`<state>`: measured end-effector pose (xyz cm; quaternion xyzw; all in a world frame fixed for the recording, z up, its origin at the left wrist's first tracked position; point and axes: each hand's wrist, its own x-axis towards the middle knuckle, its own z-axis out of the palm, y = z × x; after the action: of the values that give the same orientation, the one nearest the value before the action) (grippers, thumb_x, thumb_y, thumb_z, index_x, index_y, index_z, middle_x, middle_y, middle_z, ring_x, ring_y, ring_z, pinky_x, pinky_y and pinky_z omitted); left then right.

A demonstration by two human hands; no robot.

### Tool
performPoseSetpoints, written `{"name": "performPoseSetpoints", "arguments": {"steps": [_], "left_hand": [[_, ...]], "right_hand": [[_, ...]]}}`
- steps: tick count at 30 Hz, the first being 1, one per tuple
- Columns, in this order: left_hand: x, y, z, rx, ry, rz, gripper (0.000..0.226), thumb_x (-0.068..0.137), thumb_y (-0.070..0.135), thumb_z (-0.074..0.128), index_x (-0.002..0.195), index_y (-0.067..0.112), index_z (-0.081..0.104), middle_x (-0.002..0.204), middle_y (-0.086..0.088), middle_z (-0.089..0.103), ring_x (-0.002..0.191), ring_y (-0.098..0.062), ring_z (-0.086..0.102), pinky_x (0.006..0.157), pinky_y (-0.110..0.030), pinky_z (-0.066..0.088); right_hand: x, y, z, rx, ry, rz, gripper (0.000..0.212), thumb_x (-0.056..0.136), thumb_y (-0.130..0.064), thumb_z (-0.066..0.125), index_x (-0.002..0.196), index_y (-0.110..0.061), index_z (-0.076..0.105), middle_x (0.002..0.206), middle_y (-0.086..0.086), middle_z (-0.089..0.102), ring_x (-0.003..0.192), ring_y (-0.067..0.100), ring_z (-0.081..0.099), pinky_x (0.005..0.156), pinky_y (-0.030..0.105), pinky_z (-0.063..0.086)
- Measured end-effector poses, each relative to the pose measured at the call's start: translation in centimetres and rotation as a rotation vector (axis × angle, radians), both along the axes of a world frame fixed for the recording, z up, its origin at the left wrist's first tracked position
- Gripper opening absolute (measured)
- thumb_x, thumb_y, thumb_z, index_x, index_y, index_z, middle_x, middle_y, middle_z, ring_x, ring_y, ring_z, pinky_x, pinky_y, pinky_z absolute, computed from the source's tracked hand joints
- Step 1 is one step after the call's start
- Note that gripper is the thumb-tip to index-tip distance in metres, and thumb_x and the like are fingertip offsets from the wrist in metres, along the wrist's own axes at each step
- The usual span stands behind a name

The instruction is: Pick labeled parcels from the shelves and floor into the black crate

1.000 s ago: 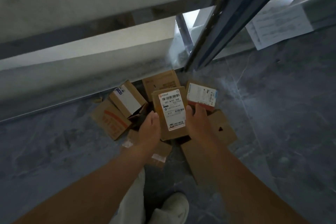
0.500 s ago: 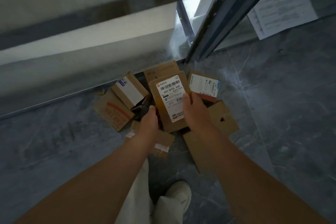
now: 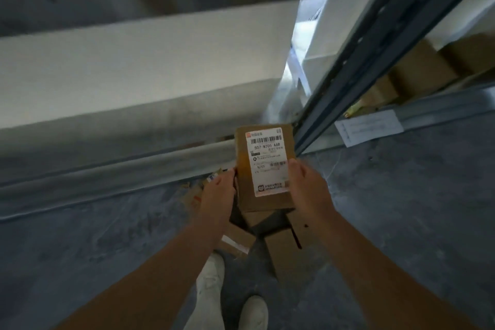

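Note:
A small brown cardboard parcel (image 3: pixel 263 166) with a white barcode label reading 507-N705 A68 is held up above the floor. My left hand (image 3: pixel 218 197) grips its left edge and my right hand (image 3: pixel 305 186) grips its right edge, thumb on the label. Below it, other brown parcels (image 3: pixel 284 252) lie on the grey floor, mostly hidden behind the held parcel and my hands. The black crate is not in view.
A metal shelf beam (image 3: pixel 112 166) runs low across the left. A dark shelf upright (image 3: pixel 356 61) slants up at the right, with cardboard boxes (image 3: pixel 420 69) on the shelf behind it and a paper sheet (image 3: pixel 368 127) on its rail. My white shoes (image 3: pixel 254 312) stand below.
Both hands have closed on the labeled parcel and lifted it up off the pile on the floor. The view has risen and tilted up toward the shelves.

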<state>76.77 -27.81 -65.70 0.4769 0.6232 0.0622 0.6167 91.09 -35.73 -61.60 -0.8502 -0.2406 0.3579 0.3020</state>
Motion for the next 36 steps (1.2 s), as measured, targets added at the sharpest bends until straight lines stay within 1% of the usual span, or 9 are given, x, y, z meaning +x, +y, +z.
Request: {"name": "performPoseSetpoints", "arguments": {"steps": [2,4,7,12,15,20,24,32,36], "left_hand": [[0.0,0.3,5.6,-0.011,-0.061,0.105,0.029,0.091,0.051,0.054,0.084,0.026,0.066,0.088,-0.005,0.067,0.085,-0.024,0.063,0.083,-0.038,0.053],[0.1,0.5,12.3,0.045,-0.128,0.169,0.028,0.1,0.035,0.048,0.08,0.021,0.063,0.076,0.001,0.06,0.075,-0.014,0.057,0.066,-0.025,0.046],[-0.2,0.7,20.3,0.161,-0.206,0.134,0.028,0.103,0.029,0.043,0.084,0.03,0.064,0.082,0.012,0.064,0.081,-0.004,0.058,0.063,-0.017,0.04],[-3.0,-1.9,30.4,0.359,-0.279,0.119,0.03,0.103,0.024,0.044,0.129,0.024,0.059,0.112,0.005,0.066,0.097,-0.007,0.06,0.083,-0.019,0.048],[-5.2,-5.0,33.9,0.45,-0.308,0.169,0.027,0.102,0.017,0.043,0.117,0.035,0.056,0.096,0.019,0.063,0.088,0.001,0.059,0.071,-0.01,0.047],[-8.7,-6.8,38.9,0.549,-0.363,0.281,0.034,0.101,0.018,0.047,0.132,0.028,0.059,0.111,0.014,0.067,0.098,0.0,0.06,0.086,-0.019,0.048],[-12.3,-6.8,43.0,0.665,-0.409,0.341,0.029,0.1,0.015,0.048,0.113,0.036,0.065,0.099,0.02,0.068,0.097,0.0,0.064,0.083,-0.02,0.052],[-21.4,-6.6,48.9,0.836,-0.45,0.471,0.025,0.104,0.025,0.042,0.122,0.035,0.056,0.108,0.021,0.062,0.096,0.001,0.061,0.075,-0.014,0.055],[-26.7,-6.4,50.1,0.823,-0.461,0.519,0.025,0.102,0.031,0.046,0.122,0.038,0.058,0.117,0.014,0.066,0.104,-0.005,0.063,0.081,-0.02,0.056]], "right_hand": [[0.0,0.0,5.5,0.028,-0.038,0.027,0.035,0.105,-0.038,0.03,0.091,-0.021,0.057,0.08,-0.006,0.061,0.071,0.004,0.062,0.055,0.014,0.041],[-0.2,0.0,11.2,0.063,-0.063,0.032,0.033,0.105,-0.037,0.032,0.09,-0.023,0.058,0.078,-0.009,0.06,0.067,-0.001,0.058,0.049,0.011,0.038],[-0.5,-0.1,19.0,0.181,-0.076,0.016,0.031,0.105,-0.036,0.034,0.091,-0.023,0.059,0.079,-0.009,0.06,0.066,-0.005,0.057,0.045,0.006,0.039],[-2.8,-0.8,29.5,0.241,-0.171,0.092,0.051,0.105,-0.045,0.026,0.076,-0.019,0.057,0.074,-0.003,0.059,0.071,0.007,0.058,0.06,0.023,0.046],[-5.5,-1.9,32.5,0.251,-0.218,0.191,0.054,0.104,-0.049,0.021,0.085,-0.019,0.062,0.077,-0.004,0.062,0.073,0.008,0.062,0.055,0.02,0.044],[-8.3,-2.8,37.8,0.364,-0.212,0.22,0.043,0.104,-0.048,0.023,0.104,-0.024,0.059,0.085,-0.009,0.061,0.077,0.003,0.059,0.055,0.017,0.04],[-11.0,-2.1,41.8,0.49,-0.101,0.284,0.04,0.105,-0.044,0.028,0.117,-0.023,0.06,0.102,-0.005,0.066,0.091,0.008,0.063,0.061,0.016,0.044],[-19.7,1.9,47.0,0.603,0.221,0.191,0.025,0.107,-0.034,0.028,0.114,-0.024,0.05,0.106,-0.004,0.062,0.095,0.012,0.06,0.077,0.029,0.053],[-24.7,3.2,48.4,0.619,0.293,0.238,0.019,0.106,-0.033,0.036,0.118,-0.024,0.047,0.109,-0.003,0.061,0.091,0.01,0.061,0.061,0.021,0.049]]}}
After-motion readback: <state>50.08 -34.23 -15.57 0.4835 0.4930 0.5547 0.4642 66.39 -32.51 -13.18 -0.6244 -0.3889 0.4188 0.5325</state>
